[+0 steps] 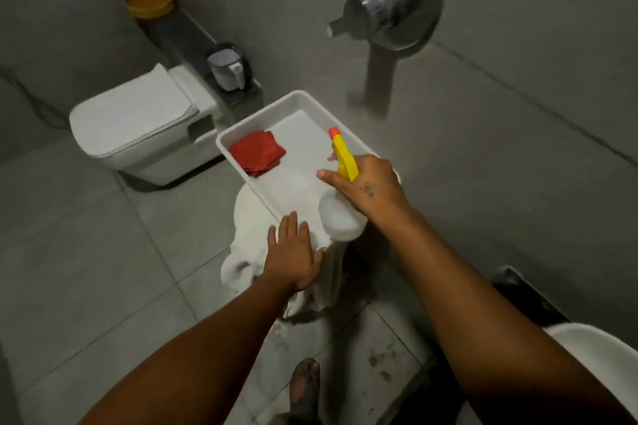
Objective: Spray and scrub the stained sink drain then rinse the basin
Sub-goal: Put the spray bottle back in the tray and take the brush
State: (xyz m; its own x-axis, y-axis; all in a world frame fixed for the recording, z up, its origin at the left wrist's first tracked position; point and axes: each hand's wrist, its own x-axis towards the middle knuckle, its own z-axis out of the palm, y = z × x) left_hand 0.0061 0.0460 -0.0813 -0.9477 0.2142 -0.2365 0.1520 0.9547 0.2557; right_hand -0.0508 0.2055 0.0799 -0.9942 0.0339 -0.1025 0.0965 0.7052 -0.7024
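Note:
A white tray (pixel 241 162) rests on a cloth-covered stand in the middle of the head view. Inside it lies a folded red cloth (pixel 257 152) at the far left. My right hand (pixel 371 191) is shut on a spray bottle (pixel 340 219) with a white body and a yellow trigger head with an orange nozzle, held over the tray's right side. My left hand (pixel 293 252) lies flat with fingers apart on the tray's near edge and the white cloth below. A curved white sink rim (pixel 593 352) shows at the bottom right; its drain is hidden.
A white toilet (pixel 138 124) stands at the left with its lid down. A ledge behind it holds a white mug (pixel 228 69) and a yellow dish (pixel 148 2). A chrome shower mixer (pixel 390 0) projects from the grey tiled wall. My bare foot (pixel 305 386) stands on stained floor tiles.

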